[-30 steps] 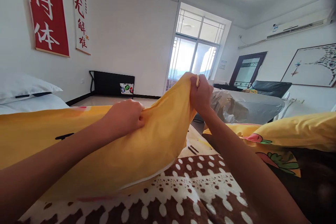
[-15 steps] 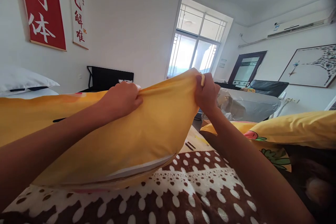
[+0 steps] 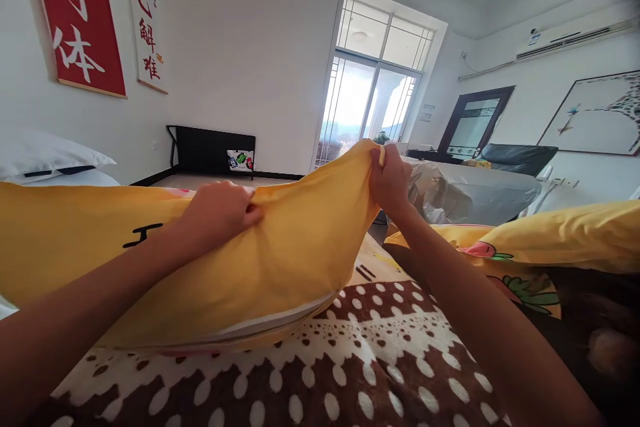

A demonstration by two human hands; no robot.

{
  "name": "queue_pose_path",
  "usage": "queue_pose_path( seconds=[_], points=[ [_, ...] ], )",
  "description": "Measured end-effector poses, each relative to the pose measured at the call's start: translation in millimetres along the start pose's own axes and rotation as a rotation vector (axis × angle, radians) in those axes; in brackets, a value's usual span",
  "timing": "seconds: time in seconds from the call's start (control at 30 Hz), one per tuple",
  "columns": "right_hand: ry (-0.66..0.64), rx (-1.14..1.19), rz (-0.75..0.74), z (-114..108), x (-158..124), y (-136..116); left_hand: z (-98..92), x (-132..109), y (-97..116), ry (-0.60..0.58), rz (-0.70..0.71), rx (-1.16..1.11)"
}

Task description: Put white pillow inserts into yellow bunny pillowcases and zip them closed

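Observation:
A yellow pillowcase (image 3: 300, 233) with black line marks spreads across the view, bulging with something inside. White fabric shows along a slit at its lower edge. My left hand (image 3: 220, 210) is closed on its upper edge, near the middle. At the far corner, my right hand (image 3: 393, 177) grips the cloth and pulls it up into a peak; a small fold of yellow pokes out by the thumb. Below lies a brown and cream blanket (image 3: 345, 373) with white dots.
On the right sits another yellow printed fabric piece (image 3: 575, 237). A white pillow (image 3: 45, 150) lies at the far left. Behind are a black bench-like frame (image 3: 210, 150), a plastic-covered grey piece (image 3: 480, 190), a dark chair (image 3: 520, 163) and a tall window (image 3: 375, 80).
My left hand has slid slightly left and down, still gripping the pillowcase. The raised corner in my right hand sits a little lower. The camera view has shifted slightly.

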State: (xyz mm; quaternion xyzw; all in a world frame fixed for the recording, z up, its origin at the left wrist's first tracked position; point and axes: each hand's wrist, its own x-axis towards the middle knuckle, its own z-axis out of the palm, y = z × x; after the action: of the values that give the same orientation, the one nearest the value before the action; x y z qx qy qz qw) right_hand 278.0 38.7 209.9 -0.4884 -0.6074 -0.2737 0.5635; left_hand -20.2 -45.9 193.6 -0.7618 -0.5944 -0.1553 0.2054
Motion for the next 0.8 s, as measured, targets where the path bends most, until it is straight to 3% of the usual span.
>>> queue_pose_path(
  seconds=[0.1,0.3,0.43,0.6,0.67,0.8],
  points=[
    [-0.008,-0.025,-0.021,-5,0,5,-6.5,5,3,0.012,-0.091,-0.045],
    [-0.104,-0.021,-0.015,-10,-11,13,15.9,-14,-3,0.017,-0.007,-0.042],
    [0.064,0.036,-0.111,-24,-14,-4,4.0,-17,-10,-0.017,-0.064,-0.08],
    [0.265,0.075,-0.222,-46,6,-40,-19.4,-4,-13,0.063,-0.048,-0.129],
    [0.233,0.095,-0.234,-48,14,-52,-15.0,-4,-13,0.083,-0.051,-0.171],
    [0.091,0.137,-0.251,-45,15,-65,13.7,-23,-16,0.207,-0.062,-0.207]
  ],
)
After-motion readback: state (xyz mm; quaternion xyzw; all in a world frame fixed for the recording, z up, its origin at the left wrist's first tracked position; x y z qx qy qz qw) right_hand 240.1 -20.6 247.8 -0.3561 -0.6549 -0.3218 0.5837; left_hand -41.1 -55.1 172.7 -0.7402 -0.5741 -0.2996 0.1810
